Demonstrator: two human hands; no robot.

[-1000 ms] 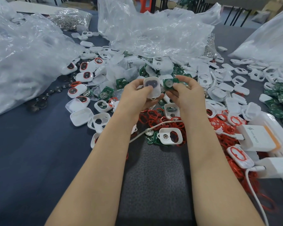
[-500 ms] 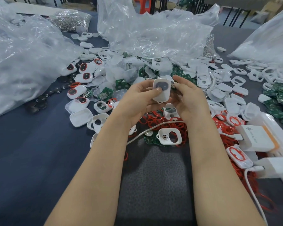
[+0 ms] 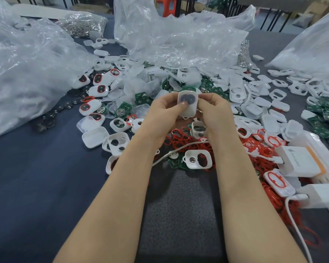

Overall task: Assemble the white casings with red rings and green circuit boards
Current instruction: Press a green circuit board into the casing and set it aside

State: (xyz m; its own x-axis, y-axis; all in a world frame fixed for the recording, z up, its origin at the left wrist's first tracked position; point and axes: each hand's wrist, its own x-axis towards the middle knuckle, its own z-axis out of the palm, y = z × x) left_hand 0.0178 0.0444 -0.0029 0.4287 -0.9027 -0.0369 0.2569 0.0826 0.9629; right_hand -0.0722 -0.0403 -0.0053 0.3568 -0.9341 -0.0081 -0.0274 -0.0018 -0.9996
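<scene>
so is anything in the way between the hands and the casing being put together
Nothing visible stands between them. Both hands hold the casing directly, raised above the table. The left hand has its thumb pressed on the casing's front face, and the right hand pinches its right edge.

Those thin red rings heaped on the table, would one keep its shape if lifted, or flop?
Probably floppy: the red rings lie bent and tangled in their heap, like thin rubber. Likely very light, being so thin. Lifting one may drag tangled neighbours along.
</scene>
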